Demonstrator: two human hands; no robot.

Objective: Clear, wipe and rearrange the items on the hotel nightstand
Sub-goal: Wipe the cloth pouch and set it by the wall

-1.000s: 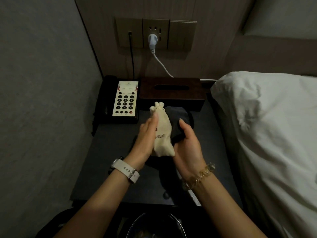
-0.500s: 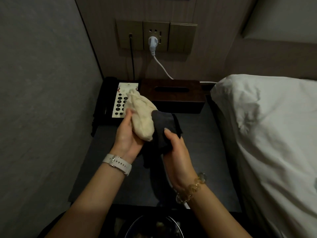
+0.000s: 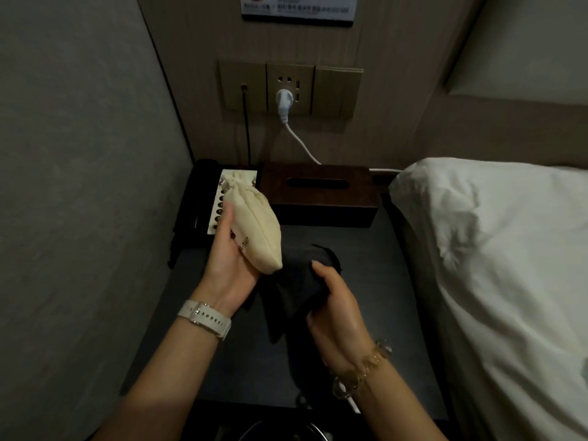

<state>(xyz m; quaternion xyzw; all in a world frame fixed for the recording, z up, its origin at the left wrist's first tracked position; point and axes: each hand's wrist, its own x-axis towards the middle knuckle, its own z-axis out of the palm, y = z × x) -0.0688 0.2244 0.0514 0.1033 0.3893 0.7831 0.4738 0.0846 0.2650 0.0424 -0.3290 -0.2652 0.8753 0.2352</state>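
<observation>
My left hand (image 3: 229, 256) holds a cream drawstring pouch (image 3: 254, 229) tilted above the dark nightstand (image 3: 375, 281), in front of the telephone (image 3: 203, 198). My right hand (image 3: 337, 308) grips a dark cloth (image 3: 292, 288) just to the right of the pouch, and the cloth hangs down over the nightstand top. The pouch covers part of the phone's white keypad. A brown wooden tissue box (image 3: 318, 194) stands at the back of the nightstand against the wall.
A white plug and cable (image 3: 284, 103) sit in the wall socket above the tissue box, and a black cord runs down to the phone. The bed with its white pillow (image 3: 496, 249) flanks the right side. A grey wall closes the left. A round dark bin rim (image 3: 286, 431) shows below.
My left hand has lifted the pouch up and to the left, over the phone, turning it on its side. My right hand has gathered the dark cloth off the nightstand.
</observation>
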